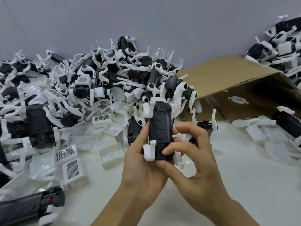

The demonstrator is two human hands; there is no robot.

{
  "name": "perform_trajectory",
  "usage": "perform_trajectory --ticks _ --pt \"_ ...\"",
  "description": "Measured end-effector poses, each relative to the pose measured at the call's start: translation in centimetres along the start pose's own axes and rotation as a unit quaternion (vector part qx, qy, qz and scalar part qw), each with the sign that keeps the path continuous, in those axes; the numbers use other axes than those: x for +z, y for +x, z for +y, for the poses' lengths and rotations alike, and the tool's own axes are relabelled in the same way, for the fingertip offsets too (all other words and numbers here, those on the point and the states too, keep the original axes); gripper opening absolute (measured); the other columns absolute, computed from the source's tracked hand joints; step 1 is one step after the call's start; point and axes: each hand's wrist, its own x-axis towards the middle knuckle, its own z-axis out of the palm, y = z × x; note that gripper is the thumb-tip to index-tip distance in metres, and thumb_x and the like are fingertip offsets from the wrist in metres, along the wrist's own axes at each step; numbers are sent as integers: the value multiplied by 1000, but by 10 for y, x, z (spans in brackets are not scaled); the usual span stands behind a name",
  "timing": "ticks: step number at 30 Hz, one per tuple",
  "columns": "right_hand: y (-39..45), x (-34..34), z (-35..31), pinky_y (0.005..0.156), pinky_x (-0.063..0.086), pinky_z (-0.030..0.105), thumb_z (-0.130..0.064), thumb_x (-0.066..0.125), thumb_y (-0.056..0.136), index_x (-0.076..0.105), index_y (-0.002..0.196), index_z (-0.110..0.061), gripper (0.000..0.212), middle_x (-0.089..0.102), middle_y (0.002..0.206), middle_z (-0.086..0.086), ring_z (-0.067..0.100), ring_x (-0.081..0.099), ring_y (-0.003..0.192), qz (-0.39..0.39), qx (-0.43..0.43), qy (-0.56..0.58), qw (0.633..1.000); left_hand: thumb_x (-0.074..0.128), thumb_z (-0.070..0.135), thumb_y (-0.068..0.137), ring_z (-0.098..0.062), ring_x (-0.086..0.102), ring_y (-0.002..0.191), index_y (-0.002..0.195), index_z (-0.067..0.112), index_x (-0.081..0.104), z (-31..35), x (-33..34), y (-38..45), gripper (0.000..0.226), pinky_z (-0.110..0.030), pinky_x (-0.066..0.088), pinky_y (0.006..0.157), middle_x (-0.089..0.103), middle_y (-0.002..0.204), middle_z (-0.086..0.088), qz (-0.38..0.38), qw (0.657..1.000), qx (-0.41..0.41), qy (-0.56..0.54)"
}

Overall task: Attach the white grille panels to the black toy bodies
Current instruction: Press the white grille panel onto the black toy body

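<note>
On the white tabletop (236, 185), both hands grip one black toy body (160, 128), left hand (140, 162) and right hand (193, 154) curled round it; grille panels (71, 168) crowd the left, cardboard box (236, 75) right.

black toy body (160, 128): lower end hidden behind right hand (193, 159) fingers | left hand (143, 162): fingers hidden behind the body | dark toy (31, 207): cut by left edge | cardboard box (241, 88): interior too dark to tell
</note>
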Motion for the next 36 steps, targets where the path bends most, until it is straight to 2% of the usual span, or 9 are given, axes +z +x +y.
perform_trajectory --ticks 5,7,10,16,19,26,30,33,36 --pt "0 2 0 97 48 24 -23 81 80 66 91 -30 20 47 133 6 22 52 131 11 -9 28 1000 32 37 109 -16 68 85 105 11 79 -1 -2 0 53 -23 57 75 71 96 -8 -16 1000 12 -1" --pt "0 2 0 96 48 23 -28 76 81 67 91 -33 15 48 134 4 22 51 132 12 -10 21 1000 34 38 108 -17 66 86 108 10 77 -1 -3 1 52 -23 56 78 69 97 -8 -11 1000 14 -5" --pt "-1 2 1 93 49 28 -31 79 80 71 93 -37 17 49 135 2 21 50 133 28 -5 1 1000 38 43 106 -18 65 87 108 4 76 -1 -4 2 54 -23 55 80 68 97 -10 -11 1000 6 -19" --pt "-2 4 1 95 49 23 -16 82 77 73 97 -34 28 50 133 9 20 51 132 36 -9 1 999 44 44 102 -19 66 85 108 2 75 1 -6 3 52 -26 57 80 66 95 -13 -4 1000 11 6" --pt "-1 3 0 102 41 16 -18 81 78 68 104 -35 34 50 133 6 19 50 134 16 8 12 1000 35 40 107 -17 69 88 108 12 78 0 -7 2 51 -26 57 85 71 97 -8 -1 1000 22 15" --pt "-3 4 0 102 42 17 -18 78 81 66 99 -36 29 49 133 3 17 50 132 0 21 22 1000 37 40 106 -17 68 86 106 13 78 1 -5 1 49 -24 54 80 71 96 -7 -9 1000 28 10" --pt "-3 4 0 101 42 17 -15 78 81 66 93 -32 24 51 133 6 17 52 131 10 14 22 1000 29 38 109 -15 66 83 101 14 79 2 -4 1 55 -24 56 79 70 92 -7 -28 999 29 4" --pt "-2 4 0 100 42 16 -16 78 81 69 94 -33 23 51 132 5 13 54 127 12 14 19 1000 34 38 108 -18 65 86 107 10 76 3 -1 0 51 -27 55 81 67 96 -10 -27 999 24 -25" --pt "-3 5 -1 98 48 24 -20 78 82 72 96 -37 23 51 133 0 18 54 128 14 20 18 1000 40 42 105 -18 66 87 108 7 76 3 -1 0 50 -27 55 85 66 95 -11 -18 999 14 -31"
